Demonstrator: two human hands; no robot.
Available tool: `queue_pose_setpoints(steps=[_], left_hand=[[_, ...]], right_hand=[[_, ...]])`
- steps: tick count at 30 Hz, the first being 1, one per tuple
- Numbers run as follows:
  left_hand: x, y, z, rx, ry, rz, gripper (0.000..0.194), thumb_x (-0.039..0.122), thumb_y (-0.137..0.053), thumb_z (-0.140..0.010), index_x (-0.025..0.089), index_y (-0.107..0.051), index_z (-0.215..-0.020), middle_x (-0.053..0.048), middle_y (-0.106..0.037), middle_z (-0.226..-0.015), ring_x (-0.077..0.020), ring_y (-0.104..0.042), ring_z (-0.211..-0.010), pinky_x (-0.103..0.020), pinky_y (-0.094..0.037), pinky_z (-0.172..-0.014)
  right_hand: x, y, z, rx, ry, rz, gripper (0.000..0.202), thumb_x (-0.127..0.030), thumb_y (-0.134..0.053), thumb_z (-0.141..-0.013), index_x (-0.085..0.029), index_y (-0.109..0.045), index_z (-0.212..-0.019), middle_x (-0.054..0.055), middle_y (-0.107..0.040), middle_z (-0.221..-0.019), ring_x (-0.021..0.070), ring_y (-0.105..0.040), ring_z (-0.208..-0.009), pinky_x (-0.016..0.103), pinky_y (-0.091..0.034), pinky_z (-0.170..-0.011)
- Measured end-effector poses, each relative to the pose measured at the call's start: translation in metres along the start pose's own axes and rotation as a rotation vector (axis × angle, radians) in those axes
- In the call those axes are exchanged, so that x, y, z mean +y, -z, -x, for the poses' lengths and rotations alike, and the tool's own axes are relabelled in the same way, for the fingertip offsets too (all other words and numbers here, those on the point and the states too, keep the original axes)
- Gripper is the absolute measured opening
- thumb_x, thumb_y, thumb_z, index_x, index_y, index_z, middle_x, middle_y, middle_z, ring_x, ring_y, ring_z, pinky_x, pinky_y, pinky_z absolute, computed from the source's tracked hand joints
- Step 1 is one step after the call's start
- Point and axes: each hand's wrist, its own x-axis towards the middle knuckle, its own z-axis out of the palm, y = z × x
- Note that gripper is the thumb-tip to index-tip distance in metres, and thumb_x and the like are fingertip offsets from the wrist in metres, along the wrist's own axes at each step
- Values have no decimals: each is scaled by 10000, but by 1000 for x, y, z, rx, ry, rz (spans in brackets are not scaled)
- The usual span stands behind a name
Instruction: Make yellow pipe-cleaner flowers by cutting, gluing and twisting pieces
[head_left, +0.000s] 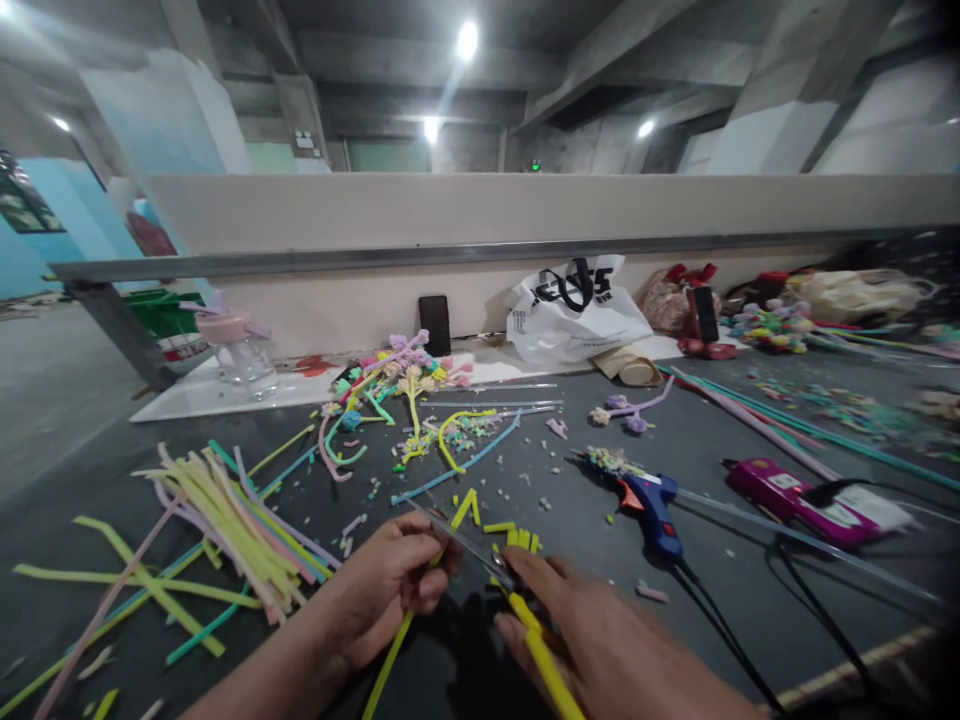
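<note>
My left hand (394,580) pinches a long yellow pipe cleaner (391,662), whose tail hangs down toward the front edge of the view. My right hand (592,625) is wrapped around yellow-handled scissors (550,668). Their blades (472,545) point up and left, reaching the fingers of my left hand; whether they touch the pipe cleaner is hard to make out. Short yellow cut pieces (523,538) lie just beyond my right fingertips. A bent yellow piece (466,508) rests above the blades.
A bundle of coloured pipe cleaners (232,540) lies left. Behind are finished flower sprigs (409,365), a phone (434,325) and a white bag (574,310). Right are a blue glue gun (658,515) with its cord and a magenta tool (802,495). Scraps dot the dark table.
</note>
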Motion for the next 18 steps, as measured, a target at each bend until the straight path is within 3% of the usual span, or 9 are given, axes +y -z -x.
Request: queue_pose_setpoints(steps=[18], left_hand=[[-5,2,-2,-34,4,-58,51,146,-529,-736,124,-543,-780,10,-506,-626,-5,-283,-400,-195,-129,-421]], right_hand=[[1,-8,3,27,12,21,308,-264,-446,-814,-191,-580,-1081,94,-675,-811,208,-647,-704,299,-492,-634]])
